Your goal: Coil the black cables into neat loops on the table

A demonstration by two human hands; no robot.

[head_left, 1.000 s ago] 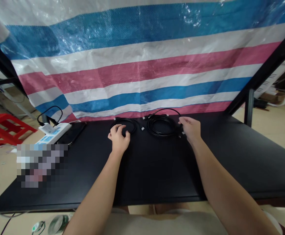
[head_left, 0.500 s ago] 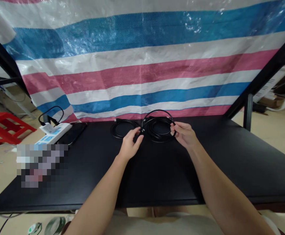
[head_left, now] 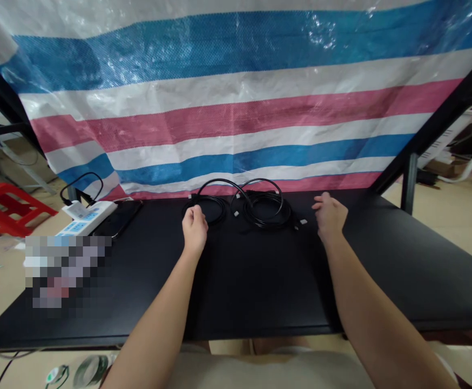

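A black cable coil (head_left: 267, 224) lies mid-table near the back, and a smaller black coil (head_left: 220, 216) sits to its left. My left hand (head_left: 195, 229) is closed in front of the smaller coil. A raised black cable loop (head_left: 220, 180) arches from the larger coil towards this hand, which grips its end; the fist hides that end. My right hand (head_left: 330, 216) is over the table to the right of the coils, its fingers loosely bent and apart with nothing in them. Between it and the larger coil lies a pale cable plug (head_left: 303, 221).
On the left are a white power strip (head_left: 88, 219) with a charger plugged in, and a dark flat device (head_left: 120, 219). Striped plastic sheeting (head_left: 231, 124) hangs behind the black table (head_left: 260, 292). A red stool (head_left: 9, 208) stands on the floor at left.
My hands have moved apart. The right has let go of the cable and shifted right; the left has moved left and closed, drawing a cable loop across the smaller coil.
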